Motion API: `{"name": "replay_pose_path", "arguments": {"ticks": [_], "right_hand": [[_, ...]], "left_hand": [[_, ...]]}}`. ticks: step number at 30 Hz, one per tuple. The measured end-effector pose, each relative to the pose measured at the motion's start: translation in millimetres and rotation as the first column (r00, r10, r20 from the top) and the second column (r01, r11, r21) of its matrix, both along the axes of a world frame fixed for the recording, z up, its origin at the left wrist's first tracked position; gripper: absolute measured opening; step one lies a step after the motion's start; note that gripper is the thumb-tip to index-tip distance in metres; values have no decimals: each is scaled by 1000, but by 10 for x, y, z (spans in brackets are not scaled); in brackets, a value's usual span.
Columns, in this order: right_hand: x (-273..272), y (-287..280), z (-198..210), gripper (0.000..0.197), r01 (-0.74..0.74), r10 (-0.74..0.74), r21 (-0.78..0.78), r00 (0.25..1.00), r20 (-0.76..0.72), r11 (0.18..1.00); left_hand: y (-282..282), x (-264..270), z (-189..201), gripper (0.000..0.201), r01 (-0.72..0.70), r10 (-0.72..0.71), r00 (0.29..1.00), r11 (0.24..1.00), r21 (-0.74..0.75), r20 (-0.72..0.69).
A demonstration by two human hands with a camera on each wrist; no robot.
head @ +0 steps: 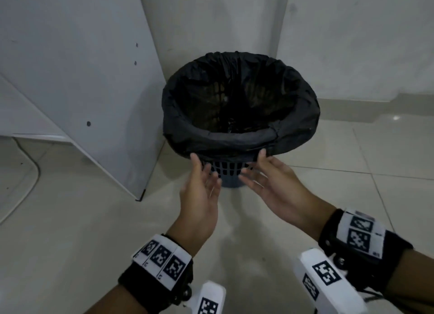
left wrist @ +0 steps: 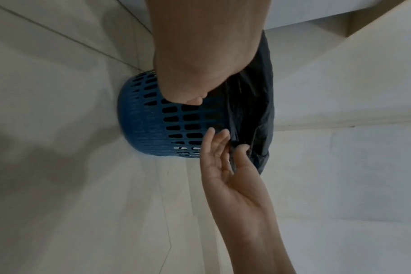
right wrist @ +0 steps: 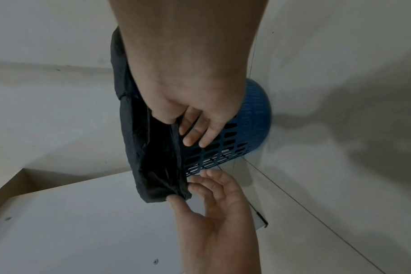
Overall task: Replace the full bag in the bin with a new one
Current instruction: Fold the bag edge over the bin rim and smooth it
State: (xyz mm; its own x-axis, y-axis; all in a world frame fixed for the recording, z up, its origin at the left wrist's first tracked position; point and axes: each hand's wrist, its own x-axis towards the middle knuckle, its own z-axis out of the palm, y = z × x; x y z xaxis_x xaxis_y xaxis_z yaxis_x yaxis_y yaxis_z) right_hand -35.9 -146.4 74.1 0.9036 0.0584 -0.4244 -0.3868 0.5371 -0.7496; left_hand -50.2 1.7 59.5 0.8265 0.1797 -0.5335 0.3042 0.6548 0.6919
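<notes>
A blue slotted bin (head: 229, 173) stands on the floor, lined with a black bag (head: 234, 138) whose top is folded down over the rim. My left hand (head: 204, 166) and right hand (head: 252, 163) reach the near side, just under the folded hem. Both thumbs touch the hem's lower edge, while the fingers stay straight and spread beneath it, against the bin's wall. In the right wrist view the right hand (right wrist: 183, 128) has the bag (right wrist: 153, 157) edge between thumb and loose fingers. The left hand (right wrist: 190, 187) touches it from below. The bag's contents are too dark to tell.
A white cabinet panel (head: 82, 78) stands close on the bin's left, with a cable (head: 32, 168) on the floor beyond it. A white wall (head: 352, 43) rises behind the bin. Tiled floor (head: 375, 161) lies open to the right and towards me.
</notes>
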Motion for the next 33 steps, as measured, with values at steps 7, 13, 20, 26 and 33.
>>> {"name": "replay_pose_path", "arguments": {"ticks": [7, 13, 20, 26, 33], "right_hand": [[-50, 47, 52, 25, 135, -145, -107, 986, -88, 985], [-133, 171, 137, 52, 280, -290, -154, 956, -46, 947], [41, 149, 174, 43, 318, -324, -92, 944, -58, 944], [114, 81, 52, 23, 301, -309, -90, 948, -82, 949], [100, 58, 43, 24, 248, -251, -46, 965, -72, 968]], "left_hand": [[34, 141, 25, 35, -73, 75, 997, 996, -54, 36], [29, 187, 79, 23, -20, 21, 1000, 997, -81, 9], [-8, 226, 133, 23, -49, 48, 998, 999, -7, -48], [-105, 56, 185, 36, -229, 229, 972, 973, 4, -52], [-241, 173, 369, 49, -207, 206, 978, 976, -74, -20]]}}
